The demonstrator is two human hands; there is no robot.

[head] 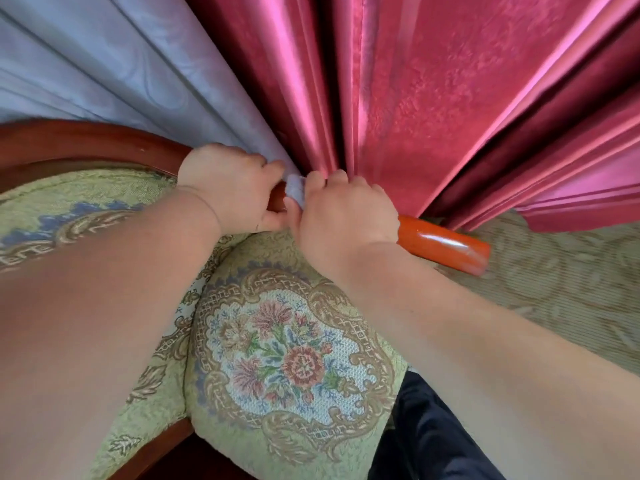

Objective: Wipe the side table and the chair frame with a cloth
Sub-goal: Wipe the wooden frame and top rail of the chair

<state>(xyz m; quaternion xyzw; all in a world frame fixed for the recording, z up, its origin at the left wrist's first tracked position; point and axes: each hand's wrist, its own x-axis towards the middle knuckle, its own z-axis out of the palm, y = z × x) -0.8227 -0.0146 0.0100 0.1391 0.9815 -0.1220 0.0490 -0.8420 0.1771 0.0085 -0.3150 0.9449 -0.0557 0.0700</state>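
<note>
2 hands meet on the chair frame (glossy red wood): left hand closes its grip round it; right hand pinches the lilac cloth against the wood.

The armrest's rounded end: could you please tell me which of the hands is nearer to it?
Right. The right hand holds the cloth round the armrest, just short of its rounded end; the left hand grips the armrest farther back, beyond the cloth.

Crimson curtain, pale blue sheer, floral green seat, red-brown frame — cloth perhaps lilac.
</note>
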